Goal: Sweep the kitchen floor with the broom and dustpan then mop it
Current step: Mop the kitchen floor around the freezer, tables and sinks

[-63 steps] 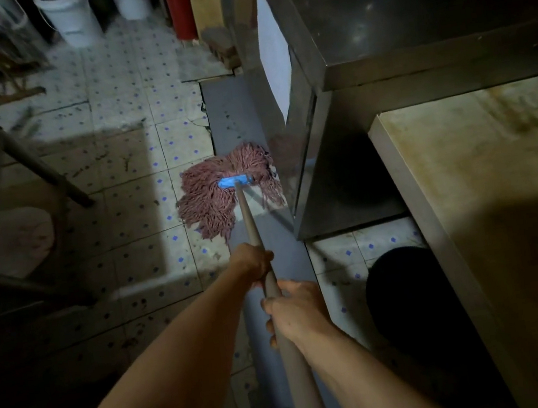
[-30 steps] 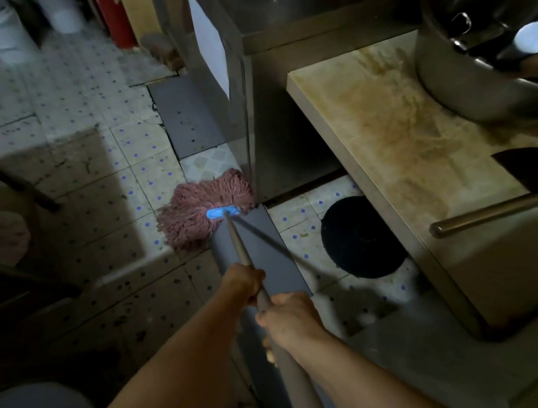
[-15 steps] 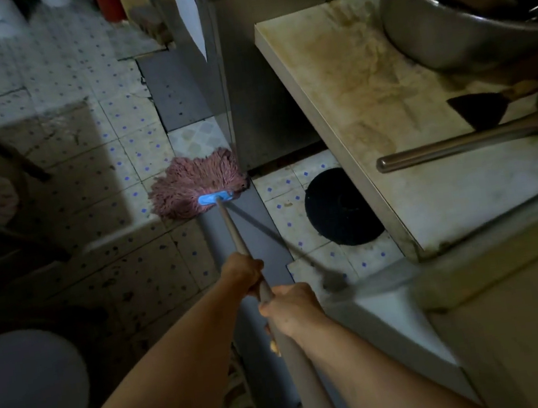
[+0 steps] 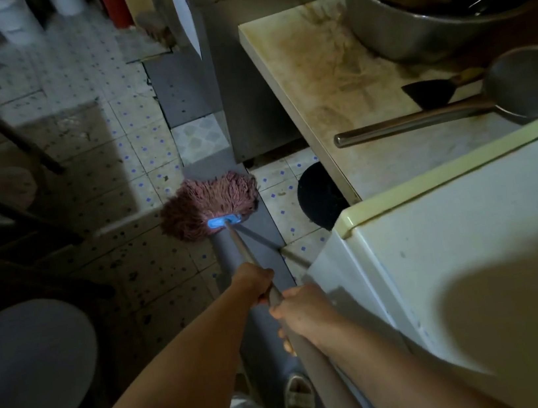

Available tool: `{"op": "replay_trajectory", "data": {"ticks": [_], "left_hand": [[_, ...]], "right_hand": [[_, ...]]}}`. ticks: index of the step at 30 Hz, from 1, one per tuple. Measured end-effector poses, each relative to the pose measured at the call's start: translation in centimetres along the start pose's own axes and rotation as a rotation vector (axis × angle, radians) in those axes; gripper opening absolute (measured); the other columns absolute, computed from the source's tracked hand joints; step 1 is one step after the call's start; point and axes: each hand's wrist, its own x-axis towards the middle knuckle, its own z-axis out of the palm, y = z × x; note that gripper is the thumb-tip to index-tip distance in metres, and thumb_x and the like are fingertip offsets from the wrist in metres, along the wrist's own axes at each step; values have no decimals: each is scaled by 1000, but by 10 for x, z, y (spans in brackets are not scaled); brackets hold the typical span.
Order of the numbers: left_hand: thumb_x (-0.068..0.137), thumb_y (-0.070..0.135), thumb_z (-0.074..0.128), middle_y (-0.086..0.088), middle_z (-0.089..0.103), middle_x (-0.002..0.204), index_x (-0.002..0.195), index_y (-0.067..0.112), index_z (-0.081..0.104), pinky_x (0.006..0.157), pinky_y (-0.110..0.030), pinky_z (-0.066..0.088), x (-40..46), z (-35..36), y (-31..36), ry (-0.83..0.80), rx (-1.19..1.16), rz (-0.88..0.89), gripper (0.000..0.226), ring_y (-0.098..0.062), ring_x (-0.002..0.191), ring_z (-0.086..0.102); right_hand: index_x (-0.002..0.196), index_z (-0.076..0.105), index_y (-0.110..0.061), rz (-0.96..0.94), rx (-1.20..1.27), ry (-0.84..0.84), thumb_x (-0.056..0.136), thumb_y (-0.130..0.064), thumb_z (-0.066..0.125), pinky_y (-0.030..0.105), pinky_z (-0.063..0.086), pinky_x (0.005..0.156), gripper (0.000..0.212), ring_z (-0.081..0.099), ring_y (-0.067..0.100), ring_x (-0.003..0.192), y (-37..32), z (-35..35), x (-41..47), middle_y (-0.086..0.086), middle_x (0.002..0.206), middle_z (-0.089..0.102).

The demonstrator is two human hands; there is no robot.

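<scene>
The person is well into the mopping half of the job; no broom or dustpan shows anywhere, so the sweeping is judged finished or at least set aside. The left hand (image 4: 254, 283) is clenched around the long grey-brown mop handle (image 4: 242, 242), and the right hand (image 4: 305, 312) grasps the same handle just behind it, nearer the body. The handle runs toward 11 o'clock from the hands to a blue plastic clamp (image 4: 224, 220), where the pinkish-red string mop head (image 4: 209, 205) lies spread on the floor. The head straddles the edge of a grey floor strip (image 4: 182, 91) and the white floor tiles with small blue dots (image 4: 136, 153), just beside the foot of a stainless steel cabinet (image 4: 246, 103).

At 3 o'clock from the mop head a round black patch (image 4: 316, 197) lies on the tiles, partly under a stained cream worktop (image 4: 330, 84). On that worktop rest a long-handled metal ladle (image 4: 455, 112) and a large steel pot (image 4: 423, 9). A white appliance top (image 4: 476, 261) fills the lower right.

The tiles at 9 and 7 o'clock from the mop head look heavily speckled with dark marks, so that stretch likely remains to be mopped, as does the far floor near the white buckets (image 4: 14, 25). Whether the tiles beside the cabinet are already wet cannot be told in this dim light.
</scene>
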Motion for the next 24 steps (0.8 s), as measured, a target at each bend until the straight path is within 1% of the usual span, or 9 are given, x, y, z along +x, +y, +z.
{"op": "replay_trajectory", "data": {"ticks": [2,4,7,10,14,16,18,22,24], "left_hand": [[91,12,57,-10,46,63,82,0,50,25,-15,32,4,-3,2,23,-26,-2,17,-17,45,46],[90,12,59,-8,47,67,90,3,48,25,-16,35,9,-8,3,55,-50,2,14,-17,52,49],[89,12,60,-11,54,70,94,2,55,25,-16,36,23,-17,5,70,-50,27,12,-16,52,50],[89,13,60,-14,59,80,94,-5,59,28,-17,39,45,-32,18,69,-47,43,18,-19,52,53],[90,13,58,-10,52,62,67,1,50,24,-17,33,73,-67,50,74,-2,53,27,-15,36,50],[91,13,57,-7,48,58,63,3,45,23,-16,33,90,-90,70,67,20,60,31,-12,31,48],[91,12,57,-7,46,60,74,1,48,24,-16,34,107,-112,89,53,20,63,22,-14,43,48],[91,12,57,-10,49,60,72,-2,49,22,-18,30,140,-159,127,36,44,78,24,-13,30,46],[91,12,57,-15,55,74,82,-3,51,21,-17,29,151,-178,144,52,34,100,18,-16,39,46]], "right_hand": [[87,59,-13,-46,-58,2,84,-14,62,36,58,60,5,61,21,61,-3,3,3,9,75,63],[84,60,-15,-86,-95,4,85,-14,62,31,57,54,2,62,19,58,-8,9,9,8,76,63],[78,59,-18,-110,-115,10,88,-12,61,23,52,50,12,63,15,58,-15,20,21,5,78,64],[77,60,-19,-127,-125,28,86,-10,62,24,51,48,13,63,16,57,-35,29,36,4,77,64],[79,61,-20,-133,-111,41,85,-10,60,25,52,46,11,61,16,53,-82,40,57,5,72,64],[84,60,-20,-128,-94,25,87,-11,60,22,48,44,10,60,14,51,-110,49,67,4,74,64],[83,59,-22,-121,-92,21,89,-13,60,20,47,44,11,60,13,54,-140,59,78,4,78,64],[89,63,-16,-108,-85,65,87,-9,61,17,41,37,8,56,13,44,-202,83,108,5,73,61],[81,60,-19,-110,-67,79,85,-7,62,17,41,37,13,53,13,38,-227,92,120,5,67,59]]}}
